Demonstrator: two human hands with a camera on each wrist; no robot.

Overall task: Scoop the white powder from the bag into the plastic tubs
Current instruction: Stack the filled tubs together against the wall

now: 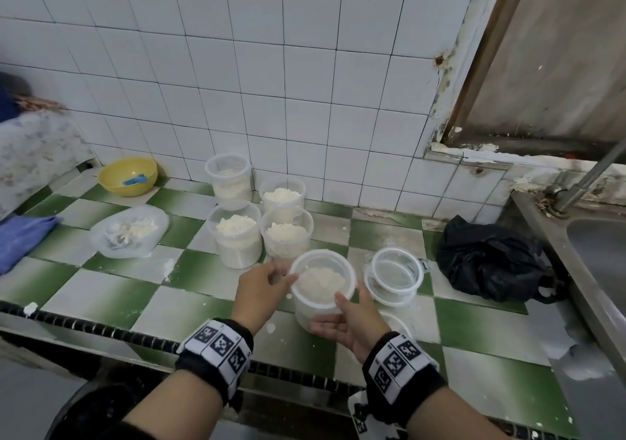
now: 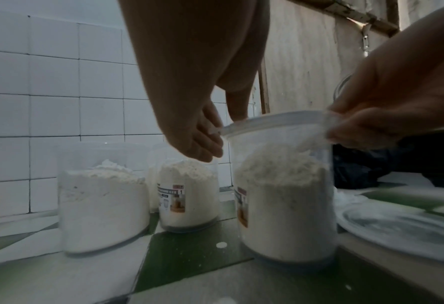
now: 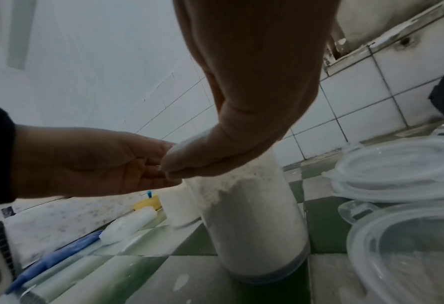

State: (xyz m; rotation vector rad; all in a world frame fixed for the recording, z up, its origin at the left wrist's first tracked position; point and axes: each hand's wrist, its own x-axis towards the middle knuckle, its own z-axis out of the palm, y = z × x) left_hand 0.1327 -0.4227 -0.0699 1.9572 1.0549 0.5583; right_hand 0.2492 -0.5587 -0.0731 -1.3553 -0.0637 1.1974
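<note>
A clear plastic tub (image 1: 321, 285) partly filled with white powder stands on the tiled counter near its front edge. My left hand (image 1: 288, 278) pinches the tub's left rim, seen close in the left wrist view (image 2: 215, 131). My right hand (image 1: 342, 311) wraps the tub's near side with the thumb on the rim (image 3: 189, 162). The same tub (image 2: 285, 195) shows powder up to about three quarters. A thin plastic bag (image 1: 130, 231) with a little white powder lies at the left. Several filled tubs (image 1: 238, 233) stand behind the held one.
Empty clear tubs and lids (image 1: 396, 272) lie just right of the held tub. A black bag (image 1: 491, 260) and a steel sink (image 1: 596, 246) are farther right. A yellow bowl (image 1: 115, 182) holding a blue scoop (image 1: 135, 179) sits by the wall; a blue cloth (image 1: 23, 239) lies far left.
</note>
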